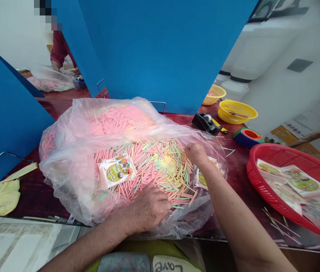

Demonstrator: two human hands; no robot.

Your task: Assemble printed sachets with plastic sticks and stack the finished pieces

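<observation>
A large clear plastic bag lies open in front of me, full of thin pink, yellow and green sticks. My left hand rests at the bag's near edge, fingers curled and pressed together; what is under them is hidden. At the right side of the sticks, my right hand is closed in a fist against the plastic. Whatever it holds does not show. On top of the sticks lies a white printed packet with a cartoon picture. More such packets sit beside my right wrist, partly covered by it.
A red basket with printed packets stands at right. Behind are a tape dispenser, tape rolls and a yellow basket. Blue panels rise at the back. Yellow gloves lie left. A person in a dark red sleeve works beyond.
</observation>
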